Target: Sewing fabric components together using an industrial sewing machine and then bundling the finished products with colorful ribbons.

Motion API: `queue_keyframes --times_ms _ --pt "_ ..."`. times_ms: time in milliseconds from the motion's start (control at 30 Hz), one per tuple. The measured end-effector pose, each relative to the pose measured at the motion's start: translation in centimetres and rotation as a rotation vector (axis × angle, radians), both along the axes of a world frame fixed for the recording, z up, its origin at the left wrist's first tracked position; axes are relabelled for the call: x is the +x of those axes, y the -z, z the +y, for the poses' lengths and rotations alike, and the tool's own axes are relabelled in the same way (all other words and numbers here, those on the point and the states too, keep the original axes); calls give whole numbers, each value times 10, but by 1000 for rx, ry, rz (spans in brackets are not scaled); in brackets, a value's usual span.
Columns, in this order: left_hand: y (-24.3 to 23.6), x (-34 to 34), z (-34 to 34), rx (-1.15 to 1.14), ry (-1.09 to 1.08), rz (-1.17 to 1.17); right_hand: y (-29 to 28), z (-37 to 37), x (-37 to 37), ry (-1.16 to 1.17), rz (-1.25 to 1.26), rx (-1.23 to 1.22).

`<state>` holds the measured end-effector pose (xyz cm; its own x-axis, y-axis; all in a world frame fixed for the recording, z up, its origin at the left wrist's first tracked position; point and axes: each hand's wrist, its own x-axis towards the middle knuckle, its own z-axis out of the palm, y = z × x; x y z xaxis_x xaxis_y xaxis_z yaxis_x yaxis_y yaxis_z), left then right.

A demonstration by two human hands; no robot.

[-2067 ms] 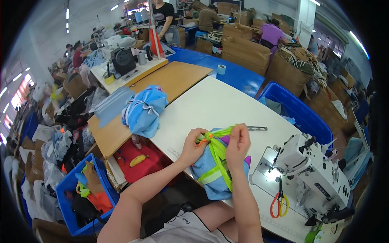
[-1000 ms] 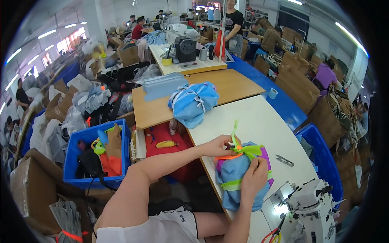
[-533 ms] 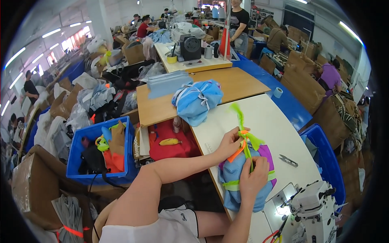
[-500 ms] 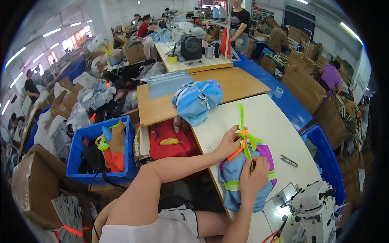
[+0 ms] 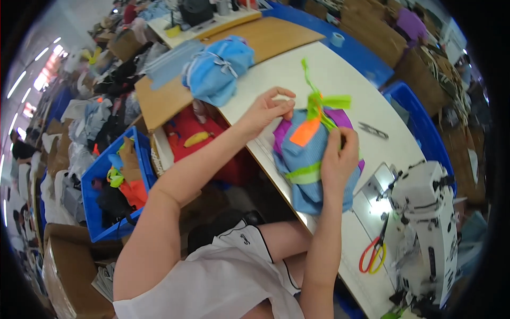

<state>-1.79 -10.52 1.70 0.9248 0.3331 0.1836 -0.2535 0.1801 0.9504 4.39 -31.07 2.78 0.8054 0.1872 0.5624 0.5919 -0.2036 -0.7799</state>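
A bundle of blue textured cloth (image 5: 298, 155) with purple patches and a lime green band stands on the white table in front of me. Its gathered top is tied with lime green strips (image 5: 336, 101) and a broad orange strip (image 5: 305, 132) that hangs over the front. To the left of the knot, my left hand (image 5: 268, 111) is open, fingers loosely bent and apart from the bundle. My right hand (image 5: 340, 157) rests against the bundle's right side, thumb and fingers pinched on the end of a lime green strip below the knot.
Thread snips (image 5: 374, 130) lie right of the bundle. Scissors (image 5: 376, 252) with red and yellow handles lie by the white sewing machine (image 5: 419, 196). A second blue cloth bundle (image 5: 218, 74) sits at the far left. Blue bins (image 5: 87, 199) flank the table.
My left hand has let go of the knot and drawn back to the left. The orange strip now hangs flat. The whole view has tilted down, and my right hand stays at the strip.
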Motion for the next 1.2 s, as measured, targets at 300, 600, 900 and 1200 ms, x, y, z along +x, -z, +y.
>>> queue_keyframes --times_ms 300,600,900,1200 --pt "-9 24 -18 289 3 182 -1 -8 -10 -36 -30 -105" --pt "-15 20 -35 465 -121 -43 -6 -3 -14 -94 110 82" --pt "-28 7 -35 543 -41 -57 -2 -1 -1 -72 -120 -100" --pt "-40 12 -40 992 -309 -413 0 4 4 -115 -62 -173"
